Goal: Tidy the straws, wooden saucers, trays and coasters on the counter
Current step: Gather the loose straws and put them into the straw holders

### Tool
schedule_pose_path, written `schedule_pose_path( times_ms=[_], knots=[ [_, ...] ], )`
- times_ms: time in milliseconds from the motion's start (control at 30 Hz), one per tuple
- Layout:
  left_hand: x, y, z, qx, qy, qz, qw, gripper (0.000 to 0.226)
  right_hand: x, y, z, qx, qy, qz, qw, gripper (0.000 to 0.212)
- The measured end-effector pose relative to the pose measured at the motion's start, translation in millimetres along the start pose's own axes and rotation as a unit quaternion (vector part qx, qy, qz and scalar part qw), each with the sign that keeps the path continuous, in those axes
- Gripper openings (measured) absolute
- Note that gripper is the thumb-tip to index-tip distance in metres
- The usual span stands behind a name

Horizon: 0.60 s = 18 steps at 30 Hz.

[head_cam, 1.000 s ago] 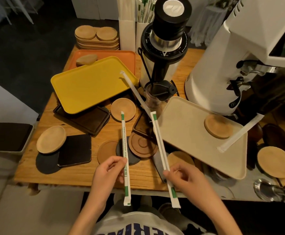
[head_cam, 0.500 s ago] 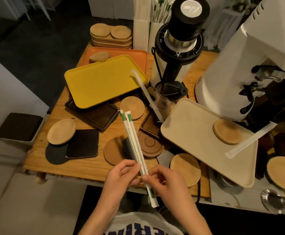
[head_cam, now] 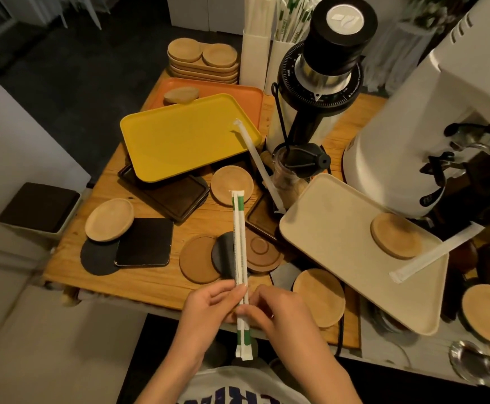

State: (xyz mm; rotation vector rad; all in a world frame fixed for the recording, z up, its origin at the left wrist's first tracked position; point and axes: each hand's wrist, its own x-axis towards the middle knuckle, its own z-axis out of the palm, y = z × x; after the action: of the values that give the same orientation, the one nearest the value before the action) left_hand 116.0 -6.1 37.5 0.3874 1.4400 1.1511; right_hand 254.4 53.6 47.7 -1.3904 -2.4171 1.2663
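now i'm pinching the two wrapped straws (head_cam: 239,243) together with left hand (head_cam: 208,307) and right hand (head_cam: 273,313); gathering straws, next likely reaching for the far straw holder (head_cam: 276,65).

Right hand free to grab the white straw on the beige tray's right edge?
Probably not yet: the right hand pinches the paired green-banded straws with the left hand. The path over the beige tray to the white straw looks open.

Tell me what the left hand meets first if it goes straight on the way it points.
Its fingers point rightward: the left hand pinches the two wrapped straws, and just beyond them it would probably meet the right hand, which grips the same straws.
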Motion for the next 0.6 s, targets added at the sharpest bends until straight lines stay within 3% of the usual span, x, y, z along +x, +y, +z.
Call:
schedule_pose_path(
  times_ms=[100, 233, 467, 600],
  knots=[
    [-1.9, -2.5, 0.5, 0.033, 0.006, 0.004, 0.999, 0.03, 4.5, 6.6, -10.3, 0.002, -0.016, -0.002, 1.0, 0.027],
    [-4.6, -4.9, 1.0, 0.019, -0.031, 0.004, 0.999, 0.023, 16.5, 11.1, -26.1, 0.108, 0.047, 0.0, 0.993, 0.049],
    [-17.0, -9.1, 2.5, 0.044, -0.076, 0.016, 0.996, 0.031, 42.4, 7.8, -23.4, 0.233, -0.004, -0.031, 0.972, 0.033],
    [-19.4, -11.2, -0.3, 0.063, -0.065, 0.029, 0.995, 0.034, 47.5, 4.3, -19.3, 0.253, 0.023, -0.034, 0.967, 0.033]
  ],
)
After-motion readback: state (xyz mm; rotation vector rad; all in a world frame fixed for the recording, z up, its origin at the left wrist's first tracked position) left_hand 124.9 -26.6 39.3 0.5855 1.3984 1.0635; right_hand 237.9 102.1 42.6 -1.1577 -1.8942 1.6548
